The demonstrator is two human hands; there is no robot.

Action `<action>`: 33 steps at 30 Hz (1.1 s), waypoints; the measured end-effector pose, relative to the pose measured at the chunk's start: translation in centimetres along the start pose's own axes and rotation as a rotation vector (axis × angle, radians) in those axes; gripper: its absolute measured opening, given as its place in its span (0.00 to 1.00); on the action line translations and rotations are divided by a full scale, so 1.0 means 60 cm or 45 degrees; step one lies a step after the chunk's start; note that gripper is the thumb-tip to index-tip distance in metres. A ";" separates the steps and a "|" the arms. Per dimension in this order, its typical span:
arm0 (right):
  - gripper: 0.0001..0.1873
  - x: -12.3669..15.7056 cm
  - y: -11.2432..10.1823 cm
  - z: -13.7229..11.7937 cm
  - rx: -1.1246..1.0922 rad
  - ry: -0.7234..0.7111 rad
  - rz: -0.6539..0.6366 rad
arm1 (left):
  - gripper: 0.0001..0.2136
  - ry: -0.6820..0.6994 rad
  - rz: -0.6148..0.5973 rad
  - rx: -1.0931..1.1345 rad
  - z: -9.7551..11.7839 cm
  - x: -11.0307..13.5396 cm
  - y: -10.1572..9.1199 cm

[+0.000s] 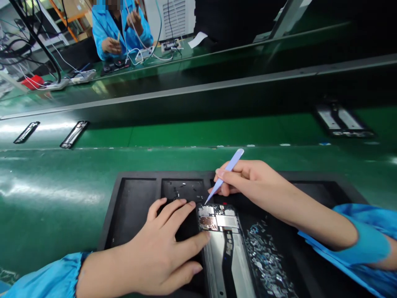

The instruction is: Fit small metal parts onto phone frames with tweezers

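Observation:
An opened smartphone body (217,256) lies in a black compartment tray (110,215), its circuit board and metal frame exposed. My right hand (238,180) pinches lavender tweezers (228,171), whose tip meets or hovers over the phone's top left corner; contact cannot be told. My left hand (167,244) rests with fingers spread at the phone's left side, thumb near its edge and fingertips near the upper corner. Many tiny parts (269,260) are heaped in the tray to the right of the phone. A few small dark pieces (182,190) lie in the upper middle compartment.
Two phone bodies, one slim (27,132) and another (74,134), lie at the far left of the green bench (46,198). A third phone frame (344,120) is at the right. Beyond a low ledge, a co-worker in a blue sleeve (102,31) handles things among cables.

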State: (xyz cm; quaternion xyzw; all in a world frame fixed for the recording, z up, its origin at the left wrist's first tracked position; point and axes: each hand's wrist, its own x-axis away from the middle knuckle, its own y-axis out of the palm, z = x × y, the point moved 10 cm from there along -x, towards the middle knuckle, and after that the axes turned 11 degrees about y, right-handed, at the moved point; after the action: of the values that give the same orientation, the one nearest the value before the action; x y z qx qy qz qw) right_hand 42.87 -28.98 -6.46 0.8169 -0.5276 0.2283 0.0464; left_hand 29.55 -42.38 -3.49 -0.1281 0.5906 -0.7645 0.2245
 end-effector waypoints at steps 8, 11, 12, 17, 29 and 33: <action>0.24 -0.005 0.001 0.017 -0.018 0.053 -0.042 | 0.15 -0.380 0.173 0.147 -0.061 0.010 -0.083; 0.24 -0.005 0.003 0.012 0.010 0.034 -0.056 | 0.14 -0.711 0.097 0.553 -0.110 0.009 -0.081; 0.23 -0.004 0.004 0.010 0.029 0.024 -0.058 | 0.14 -0.817 0.052 0.714 -0.123 0.006 -0.068; 0.24 -0.006 -0.001 0.006 0.154 -0.023 -0.004 | 0.07 -0.977 -0.077 1.387 -0.142 -0.045 0.016; 0.21 -0.007 0.002 -0.006 0.181 -0.108 0.005 | 0.11 -1.039 0.077 1.735 -0.137 -0.073 0.077; 0.21 -0.005 -0.008 -0.013 0.157 -0.124 0.050 | 0.11 -1.062 0.116 1.776 -0.138 -0.073 0.082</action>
State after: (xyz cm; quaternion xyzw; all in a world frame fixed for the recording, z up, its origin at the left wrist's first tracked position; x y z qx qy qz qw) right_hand 42.92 -28.27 -5.81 0.8178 -0.5301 0.2214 -0.0343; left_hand 30.47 -34.18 -10.12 -0.2088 -0.1492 -0.8359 0.4852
